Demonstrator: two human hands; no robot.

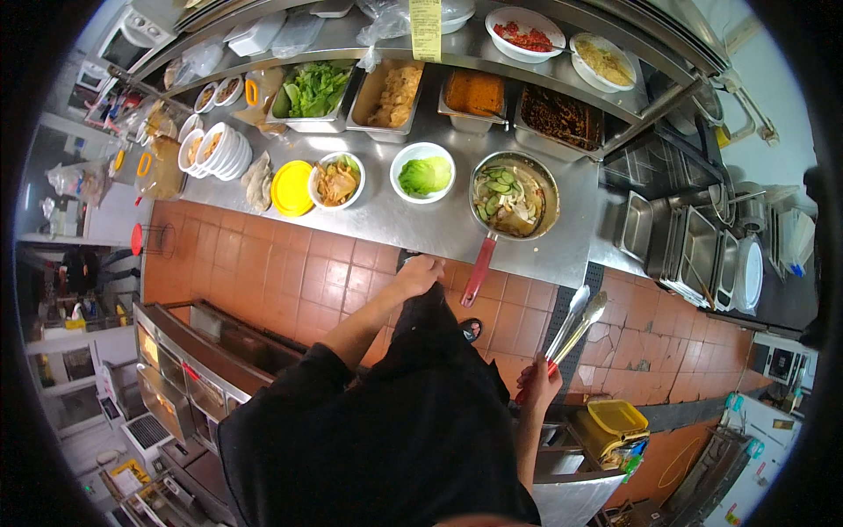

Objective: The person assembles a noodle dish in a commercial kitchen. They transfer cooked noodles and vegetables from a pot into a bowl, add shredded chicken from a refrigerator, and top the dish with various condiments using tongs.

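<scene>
My right hand (537, 385) is closed round the red handle of metal tongs (578, 332). The tongs' two arms are apart and point up past the counter's front edge. My left hand (421, 275) hangs in front of the counter with its fingers curled, and nothing shows in it. Beyond it stands a saucepan (550, 195) of sliced cucumber and pale pieces, its red handle (479, 272) sticking out over the edge. Left of the pan are a white bowl (394, 179) of lettuce and another bowl (317, 195) of browned food. A yellow lid (292, 188) lies beside that one.
Along the back stand metal pans of greens (316, 91), pale chunks (395, 97), orange sauce (474, 93) and dark sauce (562, 116). A shelf (351, 37) runs above them. Stacked white bowls (230, 158) stand at left. Steel trays (698, 241) are at right, a yellow bin (615, 422) below.
</scene>
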